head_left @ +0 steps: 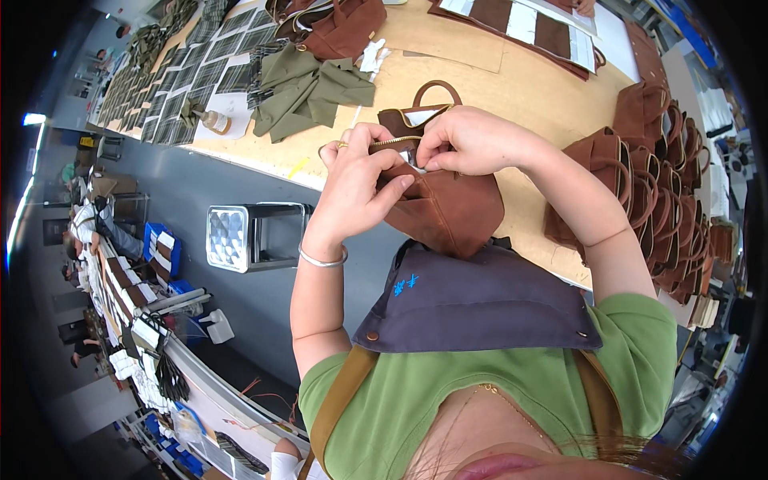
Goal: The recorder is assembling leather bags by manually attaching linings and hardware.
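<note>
A brown leather handbag (460, 204) rests against my front at the table edge, its zipped mouth facing up and a looped handle (437, 90) standing at its far side. My left hand (362, 180) is closed on the left side of the opening, thumb outside, beside the gold-toothed zipper (396, 142). At the right of the mouth, my right hand (468, 142) has its fingers curled in a pinch at the rim. Something small and pale shows under those fingertips; I cannot make out what it is. The bag's inside is mostly hidden by both hands.
Many similar brown bags (640, 192) are piled at the right of the wooden table (472, 48). Olive cloth (308, 88), checked fabric pieces (180, 88), a bottle (214, 122) and another brown bag (340, 32) lie further off. A metal stool (256, 236) stands left on the floor.
</note>
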Action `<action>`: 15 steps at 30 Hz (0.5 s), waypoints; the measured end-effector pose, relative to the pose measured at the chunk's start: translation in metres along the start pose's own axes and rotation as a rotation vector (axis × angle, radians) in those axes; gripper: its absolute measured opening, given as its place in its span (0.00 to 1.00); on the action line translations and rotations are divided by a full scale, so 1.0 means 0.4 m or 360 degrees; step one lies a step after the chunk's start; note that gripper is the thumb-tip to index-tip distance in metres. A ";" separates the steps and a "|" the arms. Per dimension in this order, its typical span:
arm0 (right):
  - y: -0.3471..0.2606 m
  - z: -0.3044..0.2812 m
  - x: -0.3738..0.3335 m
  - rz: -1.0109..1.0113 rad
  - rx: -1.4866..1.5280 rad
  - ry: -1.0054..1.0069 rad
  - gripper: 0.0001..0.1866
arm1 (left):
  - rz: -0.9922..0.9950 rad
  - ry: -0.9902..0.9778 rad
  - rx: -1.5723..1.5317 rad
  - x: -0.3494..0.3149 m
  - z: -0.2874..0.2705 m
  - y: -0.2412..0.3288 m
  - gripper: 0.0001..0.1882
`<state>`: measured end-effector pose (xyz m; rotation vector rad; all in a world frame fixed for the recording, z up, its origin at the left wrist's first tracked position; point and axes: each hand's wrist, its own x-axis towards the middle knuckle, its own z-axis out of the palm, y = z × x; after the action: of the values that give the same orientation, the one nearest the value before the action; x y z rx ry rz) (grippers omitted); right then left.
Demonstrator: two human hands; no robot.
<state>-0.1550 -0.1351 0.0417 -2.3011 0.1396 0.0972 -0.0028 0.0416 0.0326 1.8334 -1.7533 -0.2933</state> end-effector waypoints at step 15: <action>0.016 0.004 -0.010 -0.0049 0.0151 -0.0062 0.07 | 0.0009 0.0118 -0.0007 -0.011 0.017 0.008 0.09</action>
<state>-0.1598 -0.1379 0.0366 -2.2043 0.0873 0.1170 -0.0095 0.0443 0.0278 1.8128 -1.7061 -0.2238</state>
